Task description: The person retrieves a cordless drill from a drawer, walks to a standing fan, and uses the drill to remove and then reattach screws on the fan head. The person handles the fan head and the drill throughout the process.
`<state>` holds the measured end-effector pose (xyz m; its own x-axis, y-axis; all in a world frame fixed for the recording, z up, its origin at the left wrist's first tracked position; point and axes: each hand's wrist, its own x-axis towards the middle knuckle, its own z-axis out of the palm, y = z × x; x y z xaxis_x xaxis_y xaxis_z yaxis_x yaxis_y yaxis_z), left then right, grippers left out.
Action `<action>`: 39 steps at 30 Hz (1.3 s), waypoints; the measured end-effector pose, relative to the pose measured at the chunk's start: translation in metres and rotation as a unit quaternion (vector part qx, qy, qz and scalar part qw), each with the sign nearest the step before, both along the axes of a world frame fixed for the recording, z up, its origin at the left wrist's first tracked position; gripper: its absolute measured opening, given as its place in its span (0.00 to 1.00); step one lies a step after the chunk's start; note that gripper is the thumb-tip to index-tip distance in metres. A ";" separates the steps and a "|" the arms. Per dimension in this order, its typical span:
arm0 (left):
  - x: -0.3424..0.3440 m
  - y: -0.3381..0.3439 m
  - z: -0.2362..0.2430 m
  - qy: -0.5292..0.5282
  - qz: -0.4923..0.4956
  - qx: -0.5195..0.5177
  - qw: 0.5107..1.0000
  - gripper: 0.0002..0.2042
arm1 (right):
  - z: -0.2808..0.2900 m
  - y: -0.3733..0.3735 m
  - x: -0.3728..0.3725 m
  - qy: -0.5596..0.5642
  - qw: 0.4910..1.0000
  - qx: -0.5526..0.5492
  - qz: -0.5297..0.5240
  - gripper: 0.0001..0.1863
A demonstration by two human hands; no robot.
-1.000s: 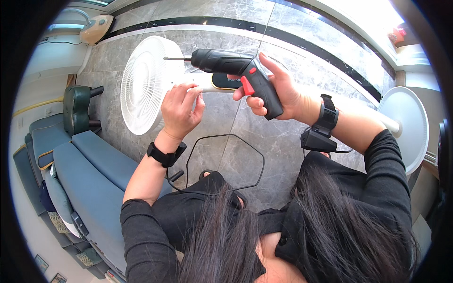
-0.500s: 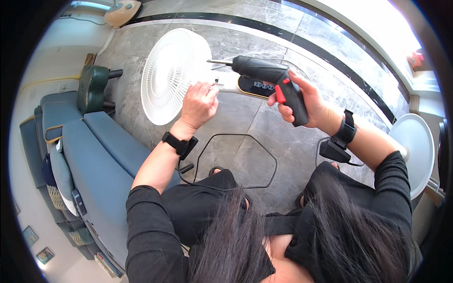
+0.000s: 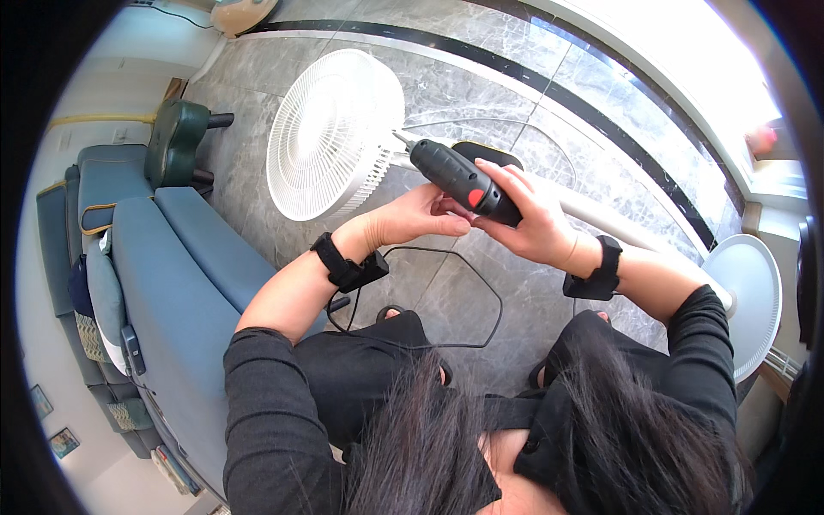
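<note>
My right hand (image 3: 536, 219) is closed round a black cordless electric screwdriver (image 3: 451, 172) with a red spot on its side. Its bit points up and left, near the back of the fan head. My left hand (image 3: 412, 215) is curled against the underside of the tool, thumb and fingers drawn in; some fingertips are hidden. Beyond both hands a white pedestal fan lies on its side. Its round grille (image 3: 330, 133) is at the left, its pole (image 3: 614, 225) runs right, and its disc base (image 3: 755, 296) stands on edge. The screwdriver and right hand partly cover the dark control panel (image 3: 487, 154).
A black cable (image 3: 493, 300) loops over the grey tiled floor (image 3: 524, 300) before my feet. On the left stand a blue sofa (image 3: 172, 283) and a dark green stool (image 3: 178, 142) with its legs pointing sideways. A pale cord (image 3: 549, 133) curves behind the fan.
The screwdriver has turned in my right hand and come nearer to me. My left hand has left the fan's neck and moved right to the tool. The view has shifted slightly.
</note>
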<state>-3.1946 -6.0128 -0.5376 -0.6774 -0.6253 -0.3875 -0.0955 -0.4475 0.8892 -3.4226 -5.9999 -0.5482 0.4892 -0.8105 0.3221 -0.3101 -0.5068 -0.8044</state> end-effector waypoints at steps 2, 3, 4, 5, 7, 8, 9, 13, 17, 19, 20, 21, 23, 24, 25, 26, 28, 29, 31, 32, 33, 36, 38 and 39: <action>-0.003 0.000 0.007 0.054 0.039 0.026 0.997 0.39 | 0.002 0.001 0.003 0.042 0.999 -0.013 0.014 0.40; -0.005 0.000 0.010 0.089 0.057 0.044 0.993 0.40 | 0.004 -0.001 0.005 0.041 0.997 -0.060 0.024 0.40; -0.006 -0.001 0.013 0.095 0.076 0.030 0.992 0.40 | 0.005 -0.003 0.007 0.037 0.993 -0.105 0.029 0.41; -0.006 -0.002 0.017 0.116 0.083 0.035 0.989 0.38 | 0.007 -0.006 0.010 0.027 0.991 -0.131 0.031 0.40; -0.002 -0.008 0.024 0.126 0.090 0.081 0.985 0.34 | 0.009 -0.011 0.015 0.008 0.984 -0.177 0.026 0.39; -0.001 -0.008 0.027 0.137 0.101 0.083 0.982 0.31 | 0.010 -0.013 0.016 -0.005 0.985 -0.169 0.040 0.40; 0.001 -0.011 0.029 0.127 0.105 0.087 0.982 0.29 | 0.011 -0.016 0.013 -0.009 0.985 -0.163 0.055 0.40; 0.012 -0.020 0.044 0.132 0.113 0.058 0.983 0.20 | 0.005 -0.022 -0.013 -0.028 0.990 -0.089 0.104 0.41; 0.040 -0.025 0.068 0.083 0.109 -0.010 0.991 0.25 | -0.016 -0.024 -0.046 0.095 0.995 0.032 -0.019 0.42; 0.060 -0.022 0.080 0.063 0.122 -0.008 0.991 0.25 | -0.028 -0.021 -0.060 0.252 0.949 0.190 -0.026 0.43; 0.068 -0.021 0.084 0.070 0.142 -0.004 0.987 0.25 | -0.035 -0.020 -0.063 0.272 0.945 0.180 -0.004 0.43; 0.077 -0.021 0.087 0.077 0.164 0.002 0.983 0.25 | -0.042 -0.020 -0.065 0.300 0.935 0.187 0.013 0.42; 0.092 -0.022 0.091 0.075 0.184 -0.043 0.979 0.26 | -0.056 -0.023 -0.063 0.317 0.926 0.202 0.025 0.42; 0.100 -0.025 0.093 0.096 0.200 -0.044 0.974 0.25 | -0.063 -0.027 -0.058 0.305 0.929 0.210 0.021 0.41; 0.107 -0.026 0.095 0.117 0.217 -0.045 0.968 0.25 | -0.070 -0.032 -0.054 0.308 0.923 0.232 0.016 0.40; 0.115 -0.026 0.098 0.132 0.238 -0.042 0.961 0.23 | -0.075 -0.039 -0.053 0.314 0.924 0.219 0.021 0.38; 0.129 -0.027 0.105 0.171 0.247 -0.034 0.953 0.23 | -0.085 -0.049 -0.047 0.354 0.908 0.224 0.029 0.32; 0.136 -0.027 0.107 0.200 0.258 -0.034 0.945 0.24 | -0.091 -0.054 -0.045 0.342 0.893 0.292 0.028 0.28; 0.150 -0.026 0.112 0.228 0.276 -0.041 0.933 0.24 | -0.100 -0.061 -0.043 0.299 0.861 0.411 0.025 0.20; 0.157 -0.024 0.114 0.222 0.296 -0.055 0.928 0.23 | -0.104 -0.058 -0.041 0.284 0.900 0.330 0.006 0.10; 0.163 -0.022 0.116 0.215 0.316 -0.070 0.922 0.23 | -0.107 -0.059 -0.041 0.284 0.906 0.313 0.002 0.10; 0.180 -0.020 0.121 0.282 0.360 -0.085 0.885 0.24 | -0.109 -0.057 -0.043 0.271 0.919 0.288 -0.015 0.09; 0.191 -0.016 0.125 0.330 0.354 -0.087 0.871 0.23 | -0.104 -0.057 -0.044 0.261 0.921 0.290 -0.005 0.10; 0.194 -0.012 0.126 0.301 0.373 -0.098 0.872 0.23 | -0.100 -0.057 -0.043 0.267 0.917 0.297 -0.011 0.10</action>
<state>-3.0002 -6.0247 -0.4112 -0.0976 -0.9933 0.0616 0.6673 -0.0194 0.7446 -3.4657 -6.0572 -0.6483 0.4305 -0.7766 -0.4599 -0.7443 -0.0172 -0.6676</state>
